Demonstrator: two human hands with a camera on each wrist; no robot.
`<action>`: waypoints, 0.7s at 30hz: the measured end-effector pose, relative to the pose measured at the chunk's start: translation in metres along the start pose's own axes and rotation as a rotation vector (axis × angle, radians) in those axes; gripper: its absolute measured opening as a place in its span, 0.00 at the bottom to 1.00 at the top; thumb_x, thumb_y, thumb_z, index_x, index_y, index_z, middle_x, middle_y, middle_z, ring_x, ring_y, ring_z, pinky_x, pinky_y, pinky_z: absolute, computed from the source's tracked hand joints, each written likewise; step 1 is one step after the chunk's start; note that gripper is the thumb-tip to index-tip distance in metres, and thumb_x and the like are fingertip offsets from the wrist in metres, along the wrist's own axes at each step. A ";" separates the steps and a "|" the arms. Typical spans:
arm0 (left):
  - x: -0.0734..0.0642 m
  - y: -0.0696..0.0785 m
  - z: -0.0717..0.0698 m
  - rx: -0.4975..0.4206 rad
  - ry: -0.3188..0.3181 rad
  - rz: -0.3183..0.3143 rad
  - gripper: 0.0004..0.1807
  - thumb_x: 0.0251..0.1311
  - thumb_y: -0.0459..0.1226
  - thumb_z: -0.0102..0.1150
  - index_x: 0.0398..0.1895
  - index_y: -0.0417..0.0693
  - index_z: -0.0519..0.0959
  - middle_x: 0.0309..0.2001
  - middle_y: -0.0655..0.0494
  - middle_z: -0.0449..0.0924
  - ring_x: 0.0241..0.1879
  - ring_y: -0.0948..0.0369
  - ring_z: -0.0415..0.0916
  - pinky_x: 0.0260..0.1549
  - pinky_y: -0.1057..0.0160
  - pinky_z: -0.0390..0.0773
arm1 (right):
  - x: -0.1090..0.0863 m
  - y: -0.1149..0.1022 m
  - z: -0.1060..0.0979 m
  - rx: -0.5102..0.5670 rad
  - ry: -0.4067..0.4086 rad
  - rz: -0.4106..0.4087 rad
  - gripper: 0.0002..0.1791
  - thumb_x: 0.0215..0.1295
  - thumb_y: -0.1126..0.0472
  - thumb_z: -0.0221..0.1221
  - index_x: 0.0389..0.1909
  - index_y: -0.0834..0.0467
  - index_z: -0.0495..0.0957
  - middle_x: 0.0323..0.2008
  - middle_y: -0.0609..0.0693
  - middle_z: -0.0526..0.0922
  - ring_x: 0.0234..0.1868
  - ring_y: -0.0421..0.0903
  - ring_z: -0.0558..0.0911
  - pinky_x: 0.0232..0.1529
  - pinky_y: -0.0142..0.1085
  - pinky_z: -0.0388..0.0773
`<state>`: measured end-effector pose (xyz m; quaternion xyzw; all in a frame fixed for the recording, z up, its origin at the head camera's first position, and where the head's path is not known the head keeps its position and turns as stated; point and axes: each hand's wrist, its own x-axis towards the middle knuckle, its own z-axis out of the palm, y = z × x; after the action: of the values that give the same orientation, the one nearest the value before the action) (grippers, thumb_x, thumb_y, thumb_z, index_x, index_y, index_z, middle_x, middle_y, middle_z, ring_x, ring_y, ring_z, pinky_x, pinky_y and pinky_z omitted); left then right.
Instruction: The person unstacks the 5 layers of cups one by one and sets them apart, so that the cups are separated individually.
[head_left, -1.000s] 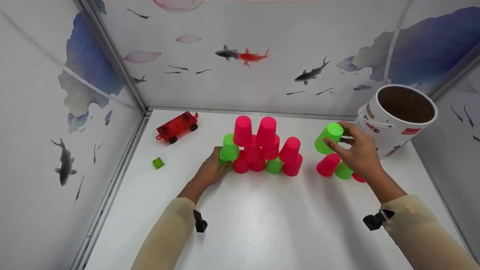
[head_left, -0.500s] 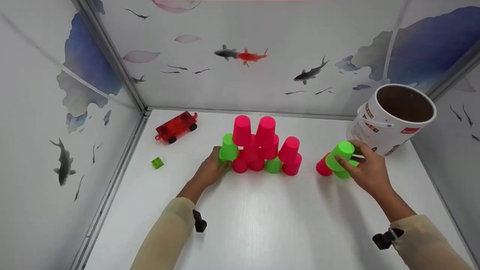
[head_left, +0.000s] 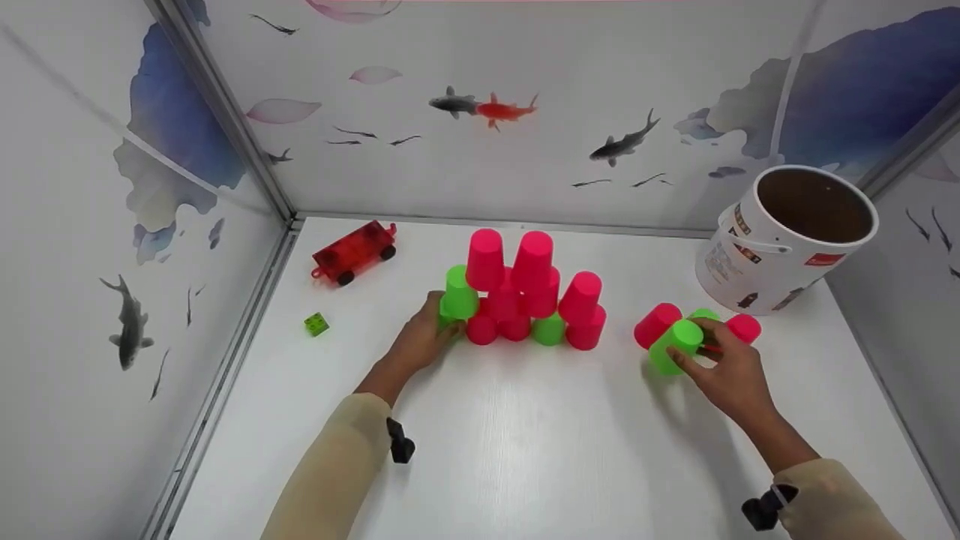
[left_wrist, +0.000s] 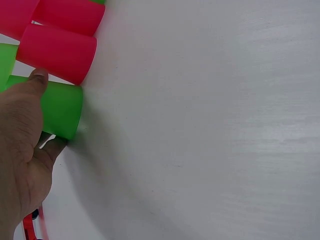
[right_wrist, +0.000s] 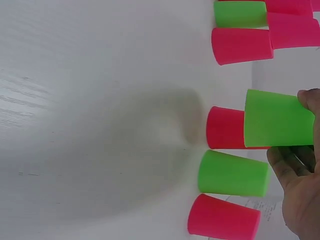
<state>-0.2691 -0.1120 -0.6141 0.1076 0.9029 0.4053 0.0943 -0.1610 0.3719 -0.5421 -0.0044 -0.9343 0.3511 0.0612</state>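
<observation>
My left hand (head_left: 420, 341) grips a green cup (left_wrist: 62, 107) at the left end of a stack's bottom row, thumb on one side and fingers on the other. Another green cup (head_left: 461, 292) stands upside down on top of it. Pink cups (head_left: 504, 296) make up most of the stack, the topmost being two pink ones. In my right hand (head_left: 731, 375) a green cup (head_left: 675, 349) is pinched between thumb and fingers, bottom up. It is in front of a separate row: a pink cup (right_wrist: 225, 127), a green cup (right_wrist: 232, 173) and another pink cup (right_wrist: 225, 217).
A white bucket (head_left: 720, 277) stands at the back right, behind the short row. Toward the back left lie a red toy wagon (head_left: 355, 253) and a small green toy brick (head_left: 316, 324). Printed walls border the white table (head_left: 480, 450).
My right hand has brought the green cup down and toward me, from above the short row to in front of it. The left hand and the stack have stayed put.
</observation>
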 end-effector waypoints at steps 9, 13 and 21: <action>0.002 -0.002 0.002 0.011 0.002 -0.001 0.34 0.81 0.49 0.62 0.79 0.52 0.59 0.70 0.46 0.79 0.73 0.48 0.77 0.77 0.42 0.74 | -0.006 0.024 0.020 -0.002 -0.084 0.032 0.36 0.68 0.64 0.76 0.73 0.64 0.71 0.69 0.68 0.82 0.67 0.72 0.84 0.63 0.61 0.83; 0.003 -0.003 0.002 0.010 0.000 0.000 0.35 0.81 0.50 0.63 0.80 0.51 0.58 0.70 0.46 0.79 0.74 0.47 0.76 0.78 0.42 0.73 | -0.006 0.028 0.025 0.007 -0.113 0.045 0.37 0.69 0.65 0.75 0.74 0.64 0.70 0.70 0.68 0.80 0.69 0.73 0.83 0.64 0.61 0.83; 0.001 -0.002 0.001 0.008 -0.002 -0.010 0.36 0.81 0.50 0.63 0.81 0.52 0.58 0.72 0.47 0.78 0.75 0.48 0.76 0.78 0.42 0.73 | -0.006 0.027 0.027 0.027 -0.121 0.045 0.37 0.70 0.65 0.74 0.75 0.65 0.69 0.71 0.68 0.79 0.70 0.74 0.81 0.65 0.61 0.82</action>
<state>-0.2704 -0.1120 -0.6169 0.1038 0.9049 0.4013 0.0971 -0.1593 0.3742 -0.5804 -0.0036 -0.9313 0.3643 -0.0032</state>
